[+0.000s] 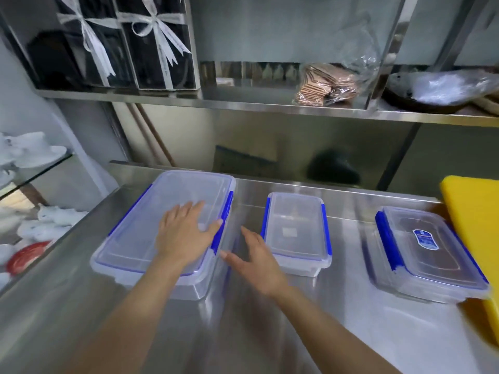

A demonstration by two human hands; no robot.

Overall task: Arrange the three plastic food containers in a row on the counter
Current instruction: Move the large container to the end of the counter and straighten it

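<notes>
Three plastic food containers sit on the steel counter [337,333], all with lids on and blue clips at the sides: a large container [151,228] at the left, a small container [295,229] in the middle, and a labelled container [432,252] at the right, which rests just against a yellow cutting board [469,225]. They already form a rough row, though the large one sits at an angle to the others, so the job looks nearly finished, short of squaring up. The left hand [186,237] lies flat on the large lid with fingers spread, probably to steady or slide it. The right hand [259,263] hovers open between the large and small containers, fingers spread and gripping nothing, likely ready to nudge either one. Above the counter, a steel shelf [243,105] holds dark boxes tied with ribbon [121,41] and a bag of wafers [324,83].
</notes>
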